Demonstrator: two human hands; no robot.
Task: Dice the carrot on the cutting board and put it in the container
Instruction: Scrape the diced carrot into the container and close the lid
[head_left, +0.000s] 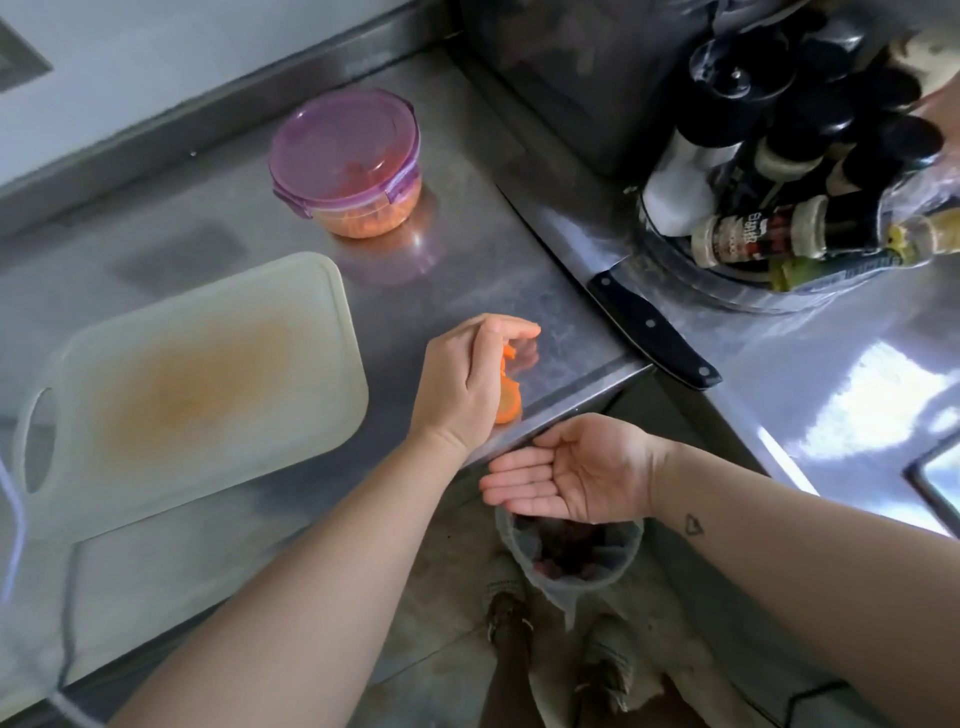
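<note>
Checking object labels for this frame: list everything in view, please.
container: 1, clear with purple lid, orange pieces inside, back of counter
cutting board: 1, white, orange-stained, counter left
carrot scraps: a few, orange, counter edge
knife: 1, black handle, counter corner
spice bottles: many, mostly dark caps, rack at right
bin: 1, bag-lined, floor below counter edge
counter: 1, steel
feet: 2, floor by bin
left hand: fingers curled round carrot scraps
right hand: open, palm up, below counter edge, above bin

Steel counter (519, 291) meets grey wall (130, 67), sunlit.
</note>
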